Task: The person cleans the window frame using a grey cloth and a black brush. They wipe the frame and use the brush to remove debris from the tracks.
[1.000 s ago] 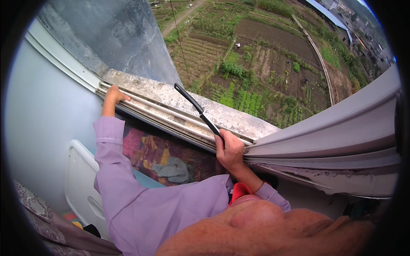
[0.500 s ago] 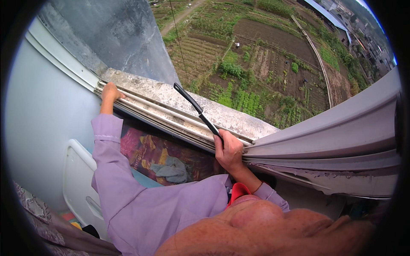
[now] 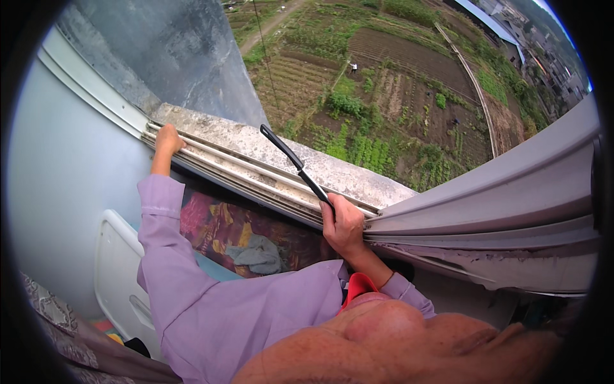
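Note:
My right hand is closed round a slim, long-handled black tool. Its handle, with a hanging hole at the tip, points up and away over the sill, while its working end is hidden by my fingers at the track. Beneath that hand runs the white sliding-window track, stained with brown dirt along its grooves. At the track's left end, my left hand grips the rail, thumb on the inner side and the other fingers mostly out of sight.
A rough concrete sill lies outside the track, with a drop to garden plots beyond. The pale window sash stands on the right. Below the track are a grey cloth on patterned fabric and a white plastic panel.
Almost nothing differs. Both hands stay where they were, and the black tool keeps the same slant.

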`<state>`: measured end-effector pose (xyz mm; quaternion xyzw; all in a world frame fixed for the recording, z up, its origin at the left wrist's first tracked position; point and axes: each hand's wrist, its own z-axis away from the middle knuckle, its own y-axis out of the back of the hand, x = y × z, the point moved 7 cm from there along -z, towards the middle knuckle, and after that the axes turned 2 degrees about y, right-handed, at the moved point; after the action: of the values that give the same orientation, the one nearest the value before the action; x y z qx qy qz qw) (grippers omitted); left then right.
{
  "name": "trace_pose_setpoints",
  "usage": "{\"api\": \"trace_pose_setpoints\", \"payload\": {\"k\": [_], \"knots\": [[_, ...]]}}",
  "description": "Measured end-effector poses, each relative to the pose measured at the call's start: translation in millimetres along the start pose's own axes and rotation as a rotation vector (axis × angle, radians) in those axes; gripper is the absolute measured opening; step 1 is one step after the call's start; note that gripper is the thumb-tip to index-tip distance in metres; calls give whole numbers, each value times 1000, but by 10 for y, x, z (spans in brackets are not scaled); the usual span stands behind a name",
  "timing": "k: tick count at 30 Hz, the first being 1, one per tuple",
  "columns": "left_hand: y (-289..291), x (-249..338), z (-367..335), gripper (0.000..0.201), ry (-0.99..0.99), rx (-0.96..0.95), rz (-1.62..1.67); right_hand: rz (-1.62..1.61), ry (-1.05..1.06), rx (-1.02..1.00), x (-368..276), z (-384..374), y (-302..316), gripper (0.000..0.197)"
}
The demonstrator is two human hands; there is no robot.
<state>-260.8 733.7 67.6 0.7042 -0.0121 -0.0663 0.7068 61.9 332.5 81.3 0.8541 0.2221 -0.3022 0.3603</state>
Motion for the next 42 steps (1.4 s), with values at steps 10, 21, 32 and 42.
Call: {"api": "trace_pose_setpoints", "payload": {"k": [10, 21, 32, 42], "knots": [[37, 84, 15, 18, -289, 21, -11, 3, 2, -5, 28, 16, -39, 12], [381, 264, 122, 13, -201, -82, 502, 10, 15, -13, 12, 23, -46, 12], [301, 136, -11, 19, -3, 90, 527, 17, 19, -8, 21, 16, -41, 12], [140, -1, 297, 47, 23, -142, 93, 4, 11, -32, 25, 25, -47, 11]]}}
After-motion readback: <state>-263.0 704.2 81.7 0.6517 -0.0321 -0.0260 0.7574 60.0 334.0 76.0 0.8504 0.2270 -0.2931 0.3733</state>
